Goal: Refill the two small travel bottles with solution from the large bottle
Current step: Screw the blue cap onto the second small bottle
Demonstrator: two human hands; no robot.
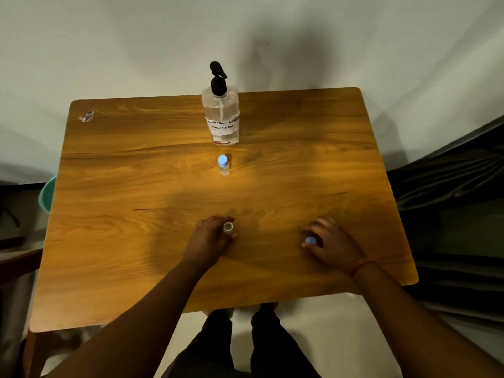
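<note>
One readable sign here — a white handwritten label [223, 124] stuck on the front of the large bottle [221, 115]. It reads "CONTACT LEN..." on top, the end curling out of sight, and "SOLUTION" beneath. A small sticker [87, 116] sits at the counter's [136, 173] far left corner — too blurred to read.

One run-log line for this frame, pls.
left hand: holds open small bottle | right hand: holds blue cap | second small bottle: capped | large bottle: untouched

On the counter [136, 165], the large bottle [221, 115] stands at the far middle. A capped small bottle [223, 165] stands just before it. Nearer, an open small bottle [228, 227] stands left of a loose cap [311, 240].
</note>
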